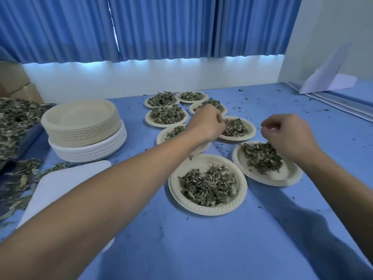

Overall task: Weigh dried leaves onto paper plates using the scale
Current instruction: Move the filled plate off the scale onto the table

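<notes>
Several paper plates of dried leaves lie on the blue table. My left hand (207, 122) reaches across to the middle plate (250, 130). Its fingers curl over that plate's left rim, at the edge of its leaf heap (235, 127). My right hand (286, 134) hovers just right of that plate and above the right-hand plate (290, 176), its fingers curled with nothing visible in them. The nearest plate (207, 209) holds a heap of leaves. A white flat slab (60, 182) lies at the near left, partly hidden by my left forearm; I cannot tell if it is the scale.
A tall stack of empty paper plates (84, 130) stands at the left. Beyond it a large pile of loose dried leaves (14, 126) spills over the table's left side. Leaf crumbs dot the blue cloth. A folded white sheet (331, 77) leans at the far right.
</notes>
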The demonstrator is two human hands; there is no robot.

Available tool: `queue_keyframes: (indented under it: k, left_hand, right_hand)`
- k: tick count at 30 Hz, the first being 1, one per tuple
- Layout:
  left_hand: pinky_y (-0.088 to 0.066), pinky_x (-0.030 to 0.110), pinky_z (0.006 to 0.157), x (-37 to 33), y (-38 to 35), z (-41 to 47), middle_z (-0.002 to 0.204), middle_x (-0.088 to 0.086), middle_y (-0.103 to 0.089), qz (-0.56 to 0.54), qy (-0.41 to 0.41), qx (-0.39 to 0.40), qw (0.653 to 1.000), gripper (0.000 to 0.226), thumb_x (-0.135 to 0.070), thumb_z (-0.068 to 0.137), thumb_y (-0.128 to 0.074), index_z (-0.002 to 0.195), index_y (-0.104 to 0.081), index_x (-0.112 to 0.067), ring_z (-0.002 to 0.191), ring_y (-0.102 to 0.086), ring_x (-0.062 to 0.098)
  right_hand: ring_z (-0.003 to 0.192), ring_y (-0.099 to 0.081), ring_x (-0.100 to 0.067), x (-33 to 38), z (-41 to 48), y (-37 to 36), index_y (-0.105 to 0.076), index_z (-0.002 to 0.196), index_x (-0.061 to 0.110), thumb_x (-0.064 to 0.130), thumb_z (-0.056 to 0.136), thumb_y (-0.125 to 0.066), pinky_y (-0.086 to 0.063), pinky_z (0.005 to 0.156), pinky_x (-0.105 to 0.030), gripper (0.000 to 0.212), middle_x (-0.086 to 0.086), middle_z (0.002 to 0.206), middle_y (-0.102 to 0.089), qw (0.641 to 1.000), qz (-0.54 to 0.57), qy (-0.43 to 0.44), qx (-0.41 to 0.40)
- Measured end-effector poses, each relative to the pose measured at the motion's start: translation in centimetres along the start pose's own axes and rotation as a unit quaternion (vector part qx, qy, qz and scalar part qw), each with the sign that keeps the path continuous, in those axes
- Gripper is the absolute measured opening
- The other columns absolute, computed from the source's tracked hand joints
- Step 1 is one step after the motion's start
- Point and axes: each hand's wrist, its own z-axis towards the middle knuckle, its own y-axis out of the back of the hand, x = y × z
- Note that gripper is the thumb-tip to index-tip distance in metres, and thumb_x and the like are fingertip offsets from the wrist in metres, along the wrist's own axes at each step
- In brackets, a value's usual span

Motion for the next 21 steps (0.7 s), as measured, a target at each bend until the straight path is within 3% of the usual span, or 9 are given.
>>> queue_keyframes:
  k: [4, 9, 13, 15, 17, 19, 21]
  left_hand:
    - [-0.054, 0.033, 0.068, 2.3, 5.4, -0.7, 0.073, -0.005, -0.066, -0.016, -0.013, -0.096, 0.995, 0.017, -0.009, 0.089, -0.060, 0.080, -0.074, -0.006, 0.069, -0.061, 0.014]
    - [-0.055, 0.031, 0.076, 6.3, 13.1, -2.7, 0.077, 0.000, -0.073, 0.005, 0.009, -0.183, 0.983, 0.015, -0.011, 0.085, -0.062, 0.080, -0.076, -0.013, 0.079, -0.069, 0.018]
    - [-0.053, 0.029, 0.080, 11.3, 18.8, -5.9, 0.085, 0.000, -0.074, -0.002, 0.070, -0.226, 0.972, 0.015, -0.010, 0.087, -0.061, 0.085, -0.075, -0.014, 0.086, -0.069, 0.017]
    - [-0.043, 0.023, 0.085, 13.7, 20.5, -7.9, 0.105, -0.002, -0.070, -0.002, 0.102, -0.281, 0.954, 0.018, -0.012, 0.089, -0.060, 0.098, -0.073, -0.019, 0.105, -0.062, 0.016]
    - [-0.039, 0.026, 0.097, 15.5, 21.6, -10.0, 0.125, 0.001, -0.061, -0.028, 0.134, -0.352, 0.926, 0.030, -0.012, 0.090, -0.058, 0.116, -0.068, -0.021, 0.120, -0.052, 0.020]
    - [-0.041, 0.034, 0.106, 16.7, 22.0, -11.8, 0.132, 0.005, -0.059, -0.103, 0.161, -0.389, 0.901, 0.038, -0.010, 0.090, -0.057, 0.127, -0.064, -0.018, 0.123, -0.054, 0.024]
    - [-0.044, 0.034, 0.105, 17.7, 21.8, -13.3, 0.136, 0.007, -0.058, -0.191, 0.197, -0.388, 0.880, 0.044, -0.006, 0.092, -0.056, 0.136, -0.058, -0.014, 0.121, -0.056, 0.025]
  right_hand:
    - [0.092, -0.065, -0.016, 9.0, -0.6, -3.1, -0.077, 0.108, 0.018, 0.021, 0.095, -0.066, -0.045, 0.078, -0.028, 0.017, 0.003, 0.098, -0.072, 0.987, 0.055, 0.149, 0.038]
    - [0.106, -0.063, -0.029, 19.8, -1.5, -7.7, -0.074, 0.110, 0.012, 0.014, 0.093, -0.061, -0.047, 0.089, -0.037, 0.021, -0.008, 0.116, -0.071, 0.941, 0.063, 0.322, 0.082]
    - [0.120, -0.060, -0.028, 26.2, -2.7, -10.9, -0.062, 0.137, 0.020, 0.019, 0.099, -0.057, -0.047, 0.098, -0.041, 0.038, 0.001, 0.137, -0.064, 0.908, 0.099, 0.381, 0.142]
    - [0.123, -0.060, -0.027, 28.8, -3.3, -12.5, -0.056, 0.144, 0.026, 0.022, 0.100, -0.054, -0.048, 0.098, -0.042, 0.044, 0.006, 0.141, -0.062, 0.893, 0.095, 0.402, 0.180]
    - [0.128, -0.057, -0.024, 30.9, -3.9, -14.3, -0.053, 0.147, 0.024, 0.030, 0.104, -0.050, -0.046, 0.103, -0.037, 0.043, 0.007, 0.145, -0.060, 0.883, 0.068, 0.411, 0.214]
    - [0.129, -0.057, -0.025, 32.3, -4.6, -15.9, -0.060, 0.139, 0.016, 0.034, 0.106, -0.047, -0.046, 0.105, -0.040, 0.040, -0.001, 0.141, -0.064, 0.877, 0.046, 0.409, 0.249]
    - [0.112, -0.063, -0.031, 33.1, -5.4, -16.9, -0.069, 0.118, 0.011, 0.038, 0.106, -0.046, -0.051, 0.094, -0.045, 0.037, -0.008, 0.117, -0.073, 0.880, 0.033, 0.401, 0.253]
